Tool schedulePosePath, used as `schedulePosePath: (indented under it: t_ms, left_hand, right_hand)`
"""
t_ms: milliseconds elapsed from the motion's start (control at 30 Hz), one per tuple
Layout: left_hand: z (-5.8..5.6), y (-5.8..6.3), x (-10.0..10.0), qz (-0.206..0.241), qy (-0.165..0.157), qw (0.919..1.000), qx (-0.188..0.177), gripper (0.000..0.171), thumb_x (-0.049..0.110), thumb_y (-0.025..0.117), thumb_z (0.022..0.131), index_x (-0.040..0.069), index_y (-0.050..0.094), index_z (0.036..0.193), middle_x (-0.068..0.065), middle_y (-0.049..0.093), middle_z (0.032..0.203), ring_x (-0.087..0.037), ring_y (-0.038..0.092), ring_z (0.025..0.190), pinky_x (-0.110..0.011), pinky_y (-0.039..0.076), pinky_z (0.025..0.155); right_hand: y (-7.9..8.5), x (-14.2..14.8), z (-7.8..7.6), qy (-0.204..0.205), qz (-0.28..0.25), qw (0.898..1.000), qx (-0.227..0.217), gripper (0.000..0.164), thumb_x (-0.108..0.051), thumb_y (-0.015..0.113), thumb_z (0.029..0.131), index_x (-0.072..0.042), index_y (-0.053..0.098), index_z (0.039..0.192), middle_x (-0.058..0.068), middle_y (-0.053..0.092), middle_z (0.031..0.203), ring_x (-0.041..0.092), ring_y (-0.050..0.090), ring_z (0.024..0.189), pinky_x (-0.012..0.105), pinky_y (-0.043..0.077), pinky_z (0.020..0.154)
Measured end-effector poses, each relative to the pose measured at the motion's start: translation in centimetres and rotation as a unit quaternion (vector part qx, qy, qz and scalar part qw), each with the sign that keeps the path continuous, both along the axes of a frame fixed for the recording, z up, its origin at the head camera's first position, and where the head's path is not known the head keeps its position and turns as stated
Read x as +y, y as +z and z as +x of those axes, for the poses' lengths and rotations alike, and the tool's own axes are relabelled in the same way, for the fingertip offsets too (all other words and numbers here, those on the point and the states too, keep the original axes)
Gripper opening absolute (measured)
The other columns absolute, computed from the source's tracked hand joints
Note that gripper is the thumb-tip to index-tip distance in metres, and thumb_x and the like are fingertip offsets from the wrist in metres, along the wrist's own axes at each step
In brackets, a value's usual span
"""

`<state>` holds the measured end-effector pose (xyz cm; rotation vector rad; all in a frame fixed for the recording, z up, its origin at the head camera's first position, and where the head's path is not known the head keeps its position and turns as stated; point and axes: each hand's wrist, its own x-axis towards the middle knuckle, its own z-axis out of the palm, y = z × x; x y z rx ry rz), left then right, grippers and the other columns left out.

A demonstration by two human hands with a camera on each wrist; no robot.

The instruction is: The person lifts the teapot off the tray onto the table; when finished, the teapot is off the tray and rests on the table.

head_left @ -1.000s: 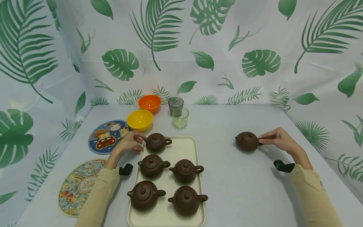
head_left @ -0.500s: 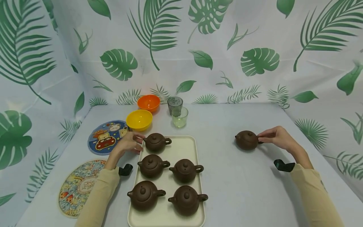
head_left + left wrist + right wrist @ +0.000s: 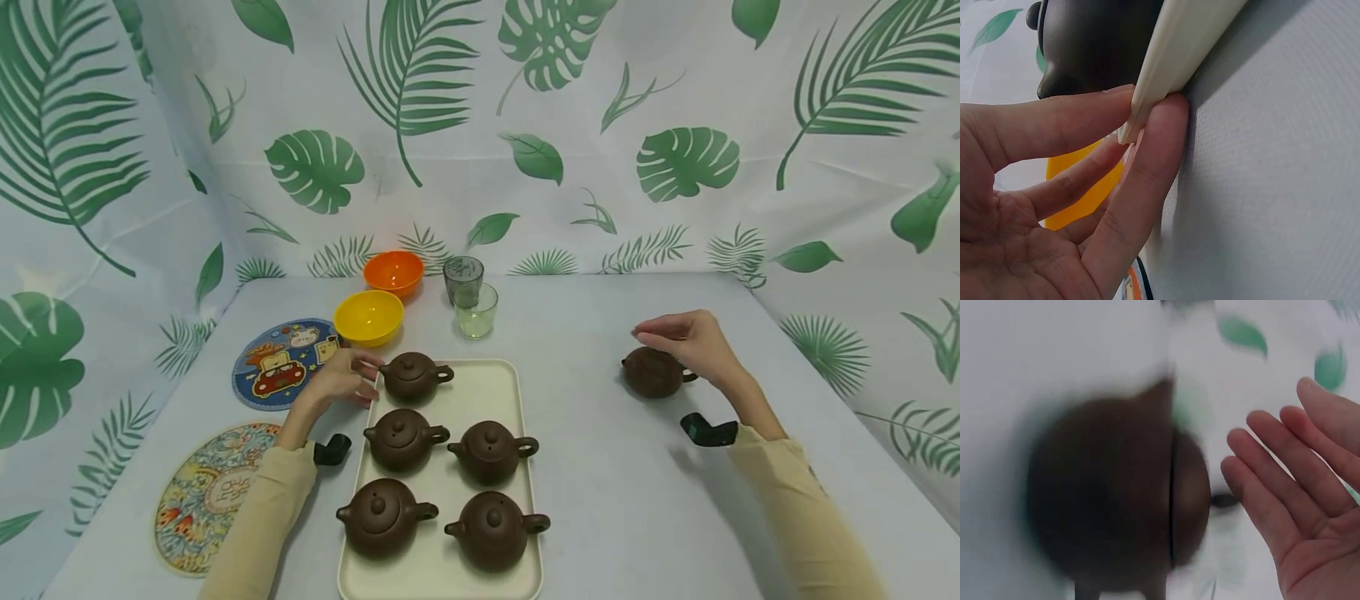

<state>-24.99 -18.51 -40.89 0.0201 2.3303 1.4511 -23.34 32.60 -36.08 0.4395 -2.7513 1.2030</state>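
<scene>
In the head view, my left hand (image 3: pixel 337 383) is at the far left corner of a cream tray (image 3: pixel 480 387). The left wrist view shows its thumb and fingers pinching the tray's rim (image 3: pixel 1179 44), one finger beneath it. Several dark brown teapots sit on the tray; the smallest, a flattish teapot (image 3: pixel 411 377), is nearest that hand. On the table to the right stands another brown teapot (image 3: pixel 648 379), lid on, its handle pointing right. My right hand (image 3: pixel 693 342) hovers over this teapot, holding nothing; in the right wrist view its fingers are extended beside the lid knob (image 3: pixel 1225 500).
Behind the tray stand a yellow bowl (image 3: pixel 369 318), an orange bowl (image 3: pixel 394 273), a grey glass (image 3: pixel 461 279) and a greenish glass (image 3: pixel 476 315). A blue round mat (image 3: pixel 277 367) and a patterned round mat (image 3: pixel 213 492) lie at left. Leaf-print cloth walls surround the table.
My right hand has let go of the right teapot's handle and moved up and left over its lid. The teapot stays in place. My left hand keeps its hold at the tray corner.
</scene>
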Motion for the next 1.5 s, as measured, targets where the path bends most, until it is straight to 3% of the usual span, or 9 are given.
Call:
schedulePosePath:
  t_ms: [300,667,1100,1333,1500]
  left_hand:
    - [-0.1,-0.2,-0.1,0.000,0.005,1.0000,-0.003,0.056,-0.016,0.065,0.072,-0.010,0.052,0.126,-0.021,0.054,0.106,-0.020,0.059,0.074,-0.034,0.061,0.065]
    - [0.0,-0.2,0.1,-0.001,0.007,1.0000,0.001,0.057,-0.017,0.067,0.071,-0.009,0.053,0.126,-0.019,0.054,0.102,-0.020,0.059,0.073,-0.034,0.061,0.065]
    - [0.1,-0.1,0.0,0.001,0.003,1.0000,0.002,0.056,-0.016,0.067,0.071,-0.011,0.053,0.125,-0.021,0.054,0.105,-0.021,0.058,0.077,-0.034,0.061,0.065]
    - [-0.1,-0.2,0.0,-0.003,0.005,1.0000,-0.002,0.056,-0.016,0.067,0.072,-0.010,0.053,0.125,-0.021,0.055,0.106,-0.021,0.059,0.075,-0.035,0.061,0.066]
    - [-0.1,-0.3,0.0,-0.002,0.007,1.0000,-0.001,0.055,-0.016,0.067,0.072,-0.010,0.053,0.125,-0.021,0.055,0.106,-0.022,0.059,0.077,-0.035,0.061,0.065]
  right_hand:
    - [-1.1,-9.5,-1.4,0.104,-0.026,0.994,-0.028,0.025,-0.014,0.070,0.087,0.002,0.072,0.105,0.015,0.072,0.101,0.021,0.070,0.089,0.022,0.057,0.075]
    - [-1.6,-17.6,-2.8,0.206,-0.008,0.978,-0.036,0.024,-0.010,0.071,0.086,0.006,0.071,0.103,0.014,0.073,0.098,0.022,0.070,0.088,0.033,0.059,0.078]
    - [-1.5,-22.9,-5.1,0.266,0.019,0.963,-0.034,0.024,-0.010,0.072,0.084,0.007,0.072,0.101,0.012,0.073,0.093,0.018,0.071,0.084,0.026,0.058,0.077]
    - [-2.2,-24.6,-5.2,0.303,0.046,0.951,-0.049,0.019,-0.009,0.073,0.083,0.004,0.074,0.097,0.010,0.074,0.088,0.013,0.071,0.079,0.021,0.058,0.072]
    - [-2.7,-25.2,-4.9,0.300,0.056,0.950,-0.068,0.019,-0.009,0.074,0.081,0.003,0.074,0.096,0.010,0.074,0.080,0.011,0.069,0.068,0.020,0.057,0.061]
